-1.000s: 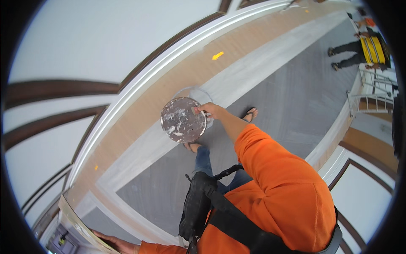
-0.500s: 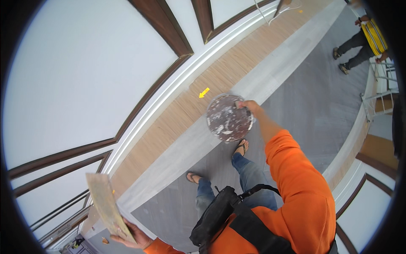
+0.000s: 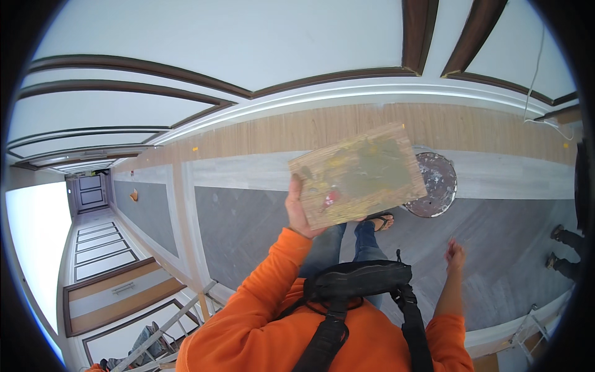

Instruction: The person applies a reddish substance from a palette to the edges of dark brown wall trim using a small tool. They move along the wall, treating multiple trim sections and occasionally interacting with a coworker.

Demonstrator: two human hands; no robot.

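In my left hand [image 3: 299,209] is a flat wooden board [image 3: 359,177], smeared with grey-green and yellowish paste and marked with a red-and-white spot. My fingers close round its left edge, and it hangs level in front of me. Partly behind the board's right end stands a round, stool-like object [image 3: 436,186]; its dark brown top is spattered with white. Lower right, away from that top, is my right hand [image 3: 455,253]. Its fingers look curled but blurred, and whether they hold anything does not show.
A white wall with brown trim [image 3: 334,84] runs along the far side, above a wood-look floor strip [image 3: 260,133]. Grey flooring [image 3: 496,248] lies around my feet. Ladders [image 3: 533,328] stand lower right and lower left. Another person's legs [image 3: 567,248] show at the right edge.
My view has swung round to the left. The board has come up from the lower left to in front of me. My right hand has come off the round top and drawn back.
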